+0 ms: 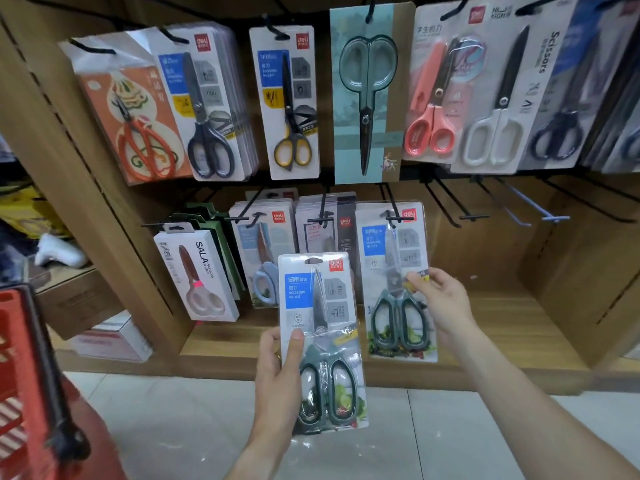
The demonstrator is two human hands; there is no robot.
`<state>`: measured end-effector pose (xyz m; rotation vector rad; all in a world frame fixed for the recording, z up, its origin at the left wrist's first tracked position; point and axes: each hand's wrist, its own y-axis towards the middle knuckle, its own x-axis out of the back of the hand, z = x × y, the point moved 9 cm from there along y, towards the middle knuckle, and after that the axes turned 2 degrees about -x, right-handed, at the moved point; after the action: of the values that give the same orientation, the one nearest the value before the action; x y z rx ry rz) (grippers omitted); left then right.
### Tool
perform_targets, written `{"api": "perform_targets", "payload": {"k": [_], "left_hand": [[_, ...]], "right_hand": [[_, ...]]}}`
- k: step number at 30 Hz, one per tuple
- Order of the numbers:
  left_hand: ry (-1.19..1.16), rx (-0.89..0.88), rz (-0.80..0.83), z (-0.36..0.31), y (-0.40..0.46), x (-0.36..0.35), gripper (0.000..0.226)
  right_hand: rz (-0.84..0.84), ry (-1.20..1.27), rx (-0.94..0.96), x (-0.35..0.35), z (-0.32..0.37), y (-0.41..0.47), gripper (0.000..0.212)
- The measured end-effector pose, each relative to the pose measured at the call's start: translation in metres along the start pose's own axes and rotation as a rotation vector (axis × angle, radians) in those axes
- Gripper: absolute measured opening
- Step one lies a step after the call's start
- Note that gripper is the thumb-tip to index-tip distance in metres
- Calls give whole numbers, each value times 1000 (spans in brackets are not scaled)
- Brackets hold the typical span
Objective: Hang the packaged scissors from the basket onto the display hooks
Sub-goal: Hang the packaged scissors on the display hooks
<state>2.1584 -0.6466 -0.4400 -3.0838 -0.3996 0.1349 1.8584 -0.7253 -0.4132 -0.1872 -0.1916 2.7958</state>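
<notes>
with the left hand (pixel 277 372) gripping a scissors pack (pixel 322 341) below the hook (pixel 393 218), and the right hand (pixel 441 299) pinching the hung pack (pixel 396 282), misaligning the hanging slot risks a drop.

I read a red "deli" logo on the green-handled scissors pack (pixel 322 341) nearest me, and the same logo on the matching pack hanging on its hook (pixel 394 282). The white boxed pair (pixel 195 275) on the lower left says "SALA Scissors". Top right, the white-handled pack (pixel 502 98) reads "Scissors" down its side. Chinese lettering on the blue panels is too blurred for me.
</notes>
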Motion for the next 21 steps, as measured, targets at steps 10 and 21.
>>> {"api": "perform_targets", "payload": {"k": [10,21], "left_hand": [[-50,18,89,-4,-7,-21,17],[-81,16,231,1,-20,-52,27]], "right_hand": [[-114,-82,-62,7,-13,53,40],[90,60,-76,-37,-37,-75,42]]}}
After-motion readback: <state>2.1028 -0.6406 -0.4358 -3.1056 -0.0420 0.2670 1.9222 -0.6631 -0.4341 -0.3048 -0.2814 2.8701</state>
